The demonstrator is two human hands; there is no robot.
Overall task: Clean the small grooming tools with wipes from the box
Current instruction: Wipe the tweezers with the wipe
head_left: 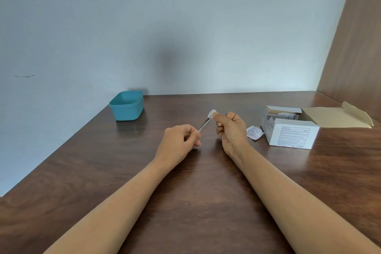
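Note:
My left hand [181, 137] pinches the handle end of a pair of metal tweezers [204, 124], which point up and to the right above the table. My right hand [231, 129] pinches a small white wipe [212, 113] between thumb and fingers, and the wipe sits around the tweezers' tip. The white wipe box [292, 133] stands open to the right of my right hand, with packets showing inside. A torn wipe wrapper [254, 132] lies on the table between my right hand and the box.
A teal plastic tub [126, 106] stands at the table's far left, near the wall. The dark wooden table [195, 192] meets a pale wall at the back and a wooden panel [354, 47] on the right. The box's lid flap [338, 117] lies open toward the panel.

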